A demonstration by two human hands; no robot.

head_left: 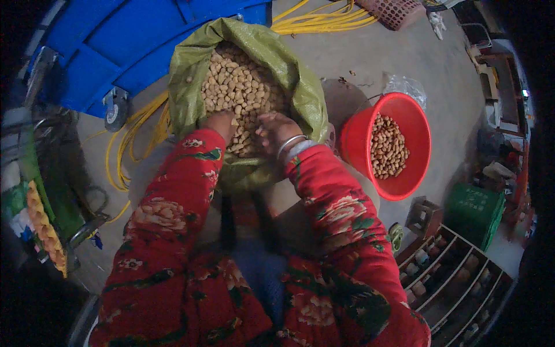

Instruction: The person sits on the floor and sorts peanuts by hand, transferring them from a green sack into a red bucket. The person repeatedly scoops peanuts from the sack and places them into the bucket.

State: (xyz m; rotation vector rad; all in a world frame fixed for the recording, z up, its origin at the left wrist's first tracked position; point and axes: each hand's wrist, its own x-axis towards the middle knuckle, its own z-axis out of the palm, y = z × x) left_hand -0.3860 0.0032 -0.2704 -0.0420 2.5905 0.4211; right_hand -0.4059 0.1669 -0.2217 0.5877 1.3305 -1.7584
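Note:
An open green woven sack (309,92) stands in front of me, its rim folded outward, filled with peanuts in their shells (231,81). Both hands are inside its near part, over the peanuts. My left hand (221,124) is curled closed, its fingers mostly hidden behind its back; a small pale bit shows at their tips. A little to the right, my right hand (280,129) has its fingers bent inward, and what they hold is too small to make out. A bracelet circles the right wrist. To the right, a red bucket (355,139) contains reddish-brown peanuts (388,147).
A blue wheeled bin (139,46) stands at the far left beside a coiled yellow hose (118,162). Clear plastic (407,87) lies behind the bucket. A green box (475,214) and a slatted rack (451,277) are at the lower right.

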